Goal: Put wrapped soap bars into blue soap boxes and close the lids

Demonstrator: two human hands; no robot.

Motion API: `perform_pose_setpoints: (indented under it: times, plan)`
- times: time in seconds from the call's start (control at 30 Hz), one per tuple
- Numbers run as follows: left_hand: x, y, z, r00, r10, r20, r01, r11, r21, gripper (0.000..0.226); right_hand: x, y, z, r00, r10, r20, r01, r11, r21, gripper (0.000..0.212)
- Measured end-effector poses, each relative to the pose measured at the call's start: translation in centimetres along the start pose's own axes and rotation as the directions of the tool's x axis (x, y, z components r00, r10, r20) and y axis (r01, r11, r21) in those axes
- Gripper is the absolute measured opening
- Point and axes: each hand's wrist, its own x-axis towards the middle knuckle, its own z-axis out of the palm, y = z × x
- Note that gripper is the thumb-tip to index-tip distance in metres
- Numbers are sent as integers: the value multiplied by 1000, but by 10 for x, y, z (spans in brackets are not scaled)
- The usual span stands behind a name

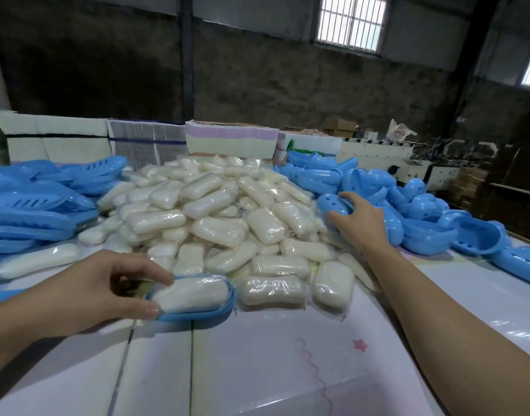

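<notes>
Head view: soap sits in an open box base, lid being fetched.

Left hand (pixel 107 291) pinches the blue box base (pixel 194 310) at its near end, a wrapped soap bar (pixel 188 292) lying inside, low on the table (pixel 257 355) in front of the soap pile (pixel 215 217). Right hand (pixel 358 222) has fingers curled over a blue lid (pixel 332 204) on the right-hand lid heap (pixel 422 217). Risk: lids look nested, so two may lift together; the loose wrapper could catch in the rim and stop the lid closing.

Dim hall, daylight from barred window (pixel 351 23); glare on table (pixel 287 355); edges bowed.
</notes>
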Motion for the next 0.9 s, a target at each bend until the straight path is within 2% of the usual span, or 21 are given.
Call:
perform_pose_setpoints:
  times: [0.13, 0.23, 0.33, 0.43, 0.5, 0.6, 0.67, 0.77, 0.9]
  plan:
    - [-1, 3, 0, 998, 53, -15, -53, 998, -27, 73, -20, -34, -6, 992, -125, -31, 128, 975, 183, 50]
    - [-6, 11, -2, 997, 82, -15, -82, 996, -22, 63, -50, -76, -6, 947, -305, 98, 254, 902, 349, 44]
    - [-9, 19, 0, 996, 89, 3, -89, 994, -60, 37, -86, -116, 0, 816, -473, 334, 339, 858, 387, 42]
    - [-7, 18, 2, 998, 51, -19, -53, 992, -117, 34, -119, -130, 15, 694, -554, 460, 399, 828, 395, 41]
    - [-6, 14, 4, 999, 20, -34, -24, 990, -142, 37, -136, -127, 19, 641, -612, 463, 447, 788, 422, 43]
    - [-3, 10, 6, 999, -14, -44, 3, 972, -236, 50, -140, -118, 17, 614, -662, 430, 468, 744, 477, 41]
    - [-2, 12, 6, 999, -20, -43, 10, 972, -235, 55, -140, -116, 16, 577, -680, 453, 495, 732, 468, 43]
    - [-7, 18, -2, 999, 38, 36, -32, 988, -151, 47, -144, -119, 22, 513, -723, 462, 574, 690, 442, 45]
    - [-14, 20, -13, 995, 63, 75, -66, 997, 41, 53, -145, -119, 25, 497, -733, 464, 607, 676, 418, 45]
